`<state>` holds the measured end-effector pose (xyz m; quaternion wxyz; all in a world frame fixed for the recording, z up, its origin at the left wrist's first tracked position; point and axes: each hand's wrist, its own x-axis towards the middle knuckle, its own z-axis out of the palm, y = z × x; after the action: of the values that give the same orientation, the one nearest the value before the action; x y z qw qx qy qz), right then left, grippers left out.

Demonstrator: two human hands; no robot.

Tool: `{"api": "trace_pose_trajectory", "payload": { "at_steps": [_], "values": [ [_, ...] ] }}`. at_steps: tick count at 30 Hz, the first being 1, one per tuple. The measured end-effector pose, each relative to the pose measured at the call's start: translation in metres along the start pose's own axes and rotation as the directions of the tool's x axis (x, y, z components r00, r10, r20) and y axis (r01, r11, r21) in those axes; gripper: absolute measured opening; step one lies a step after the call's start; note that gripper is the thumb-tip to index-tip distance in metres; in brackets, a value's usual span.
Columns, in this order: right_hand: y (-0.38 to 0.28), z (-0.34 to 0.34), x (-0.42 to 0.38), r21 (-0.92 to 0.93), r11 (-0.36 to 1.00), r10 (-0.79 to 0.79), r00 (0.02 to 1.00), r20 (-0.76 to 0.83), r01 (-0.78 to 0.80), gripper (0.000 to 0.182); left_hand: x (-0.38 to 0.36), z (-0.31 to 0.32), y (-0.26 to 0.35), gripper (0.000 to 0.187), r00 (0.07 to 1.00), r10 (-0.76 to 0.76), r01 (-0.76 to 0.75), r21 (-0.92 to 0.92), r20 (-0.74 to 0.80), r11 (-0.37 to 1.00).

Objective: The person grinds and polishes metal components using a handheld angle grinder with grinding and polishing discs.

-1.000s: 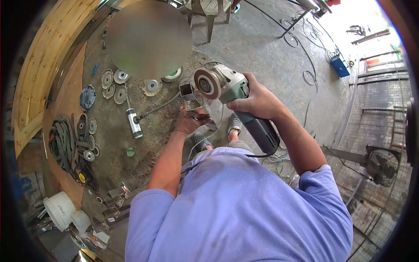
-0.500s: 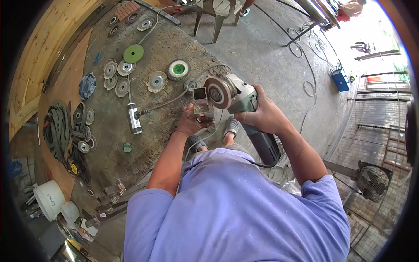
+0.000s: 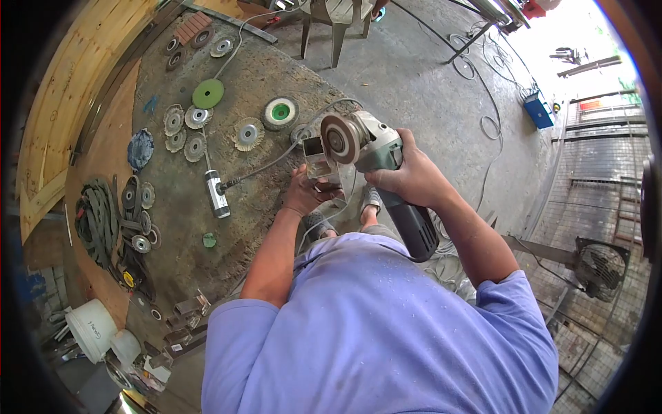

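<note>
My right hand (image 3: 419, 176) is wrapped round an angle grinder (image 3: 407, 217), its green-and-black body slanting down toward my waist. The brown abrasive disc (image 3: 337, 139) on its head faces left, its lower edge overlapping the upper end of a square metal tube (image 3: 320, 165). My left hand (image 3: 305, 193) grips that short, shiny tube from below and the left, fingers curled round it. The tube's open end points up, away from me. A dark cable (image 3: 420, 260) runs from the grinder's rear across my shirt.
Flap discs (image 3: 248, 133), a green disc (image 3: 208, 93) and a green-centred wheel (image 3: 281, 111) lie on the floor. Left are a cylindrical lamp (image 3: 218, 194), abrasive belts (image 3: 96, 222) and a white bucket (image 3: 92, 330). A plastic chair (image 3: 336, 27) stands ahead; a fan (image 3: 601, 268) sits right.
The grinder head has lifted slightly and its disc has tilted a little relative to the tube. Both hands keep their grips. The whole view has shifted slightly.
</note>
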<state>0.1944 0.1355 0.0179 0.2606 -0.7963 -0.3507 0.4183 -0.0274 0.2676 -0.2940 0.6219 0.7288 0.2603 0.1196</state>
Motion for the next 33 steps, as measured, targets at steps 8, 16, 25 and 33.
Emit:
{"api": "trace_pose_trajectory", "payload": {
  "at_steps": [8,16,25,33],
  "values": [
    [0.010,0.010,-0.006,0.017,1.000,-0.003,0.999,-0.041,0.003,0.106,0.003,0.002,-0.012,0.063,0.999,-0.044,0.046,-0.076,0.020,0.996],
    [0.018,0.023,-0.028,0.095,0.996,0.006,0.998,-0.068,0.001,0.104,0.004,0.001,-0.005,0.058,1.000,-0.004,0.005,-0.074,0.012,0.997],
    [0.009,0.027,-0.014,0.092,0.995,0.050,0.991,-0.124,-0.039,0.103,0.008,-0.005,0.025,0.069,0.988,0.154,-0.146,0.552,0.032,0.821],
    [0.020,0.041,-0.036,0.135,0.991,0.042,0.988,-0.151,-0.021,0.104,0.003,-0.004,0.041,0.064,0.963,0.271,-0.205,0.632,-0.009,0.748]
  ]
}}
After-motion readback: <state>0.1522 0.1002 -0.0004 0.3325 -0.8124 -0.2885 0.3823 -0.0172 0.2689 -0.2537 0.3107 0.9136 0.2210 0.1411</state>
